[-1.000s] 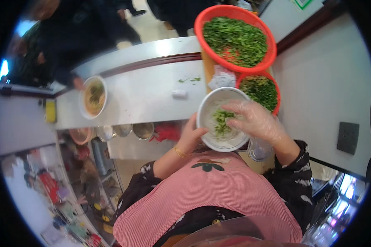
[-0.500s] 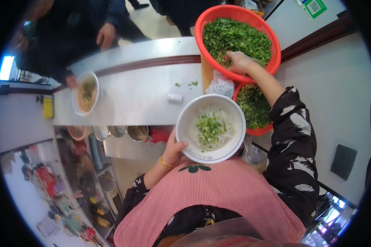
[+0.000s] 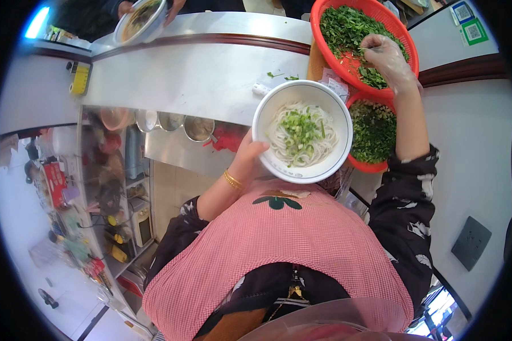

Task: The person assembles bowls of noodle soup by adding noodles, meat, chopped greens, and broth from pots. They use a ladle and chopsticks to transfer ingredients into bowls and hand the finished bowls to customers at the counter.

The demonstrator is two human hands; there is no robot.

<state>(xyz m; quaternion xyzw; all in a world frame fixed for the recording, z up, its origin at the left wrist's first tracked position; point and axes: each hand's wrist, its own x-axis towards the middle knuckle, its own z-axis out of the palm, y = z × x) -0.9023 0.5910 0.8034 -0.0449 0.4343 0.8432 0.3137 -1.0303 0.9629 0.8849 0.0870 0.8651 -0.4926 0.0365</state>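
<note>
Already, green scallion (image 3: pixel 302 129) tops noodles (image 3: pixel 290 152) in the round white bowl (image 3: pixel 265 113), left hand (image 3: pixel 249 157) clasping its side; beyond, plastic-gloved right hand (image 3: pixel 389 61) pinches, contents unclear, over as-yet-unadded leafy greens (image 3: pixel 344 29).

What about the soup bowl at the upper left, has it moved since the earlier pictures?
Yes, farther off: the soup bowl was mostly on the near side of the brown trim; now it is beyond it, between another person's hands.

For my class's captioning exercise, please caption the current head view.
Left hand holds a white bowl of noodles; gloved right hand is over a red basket of leafy greens.
</note>
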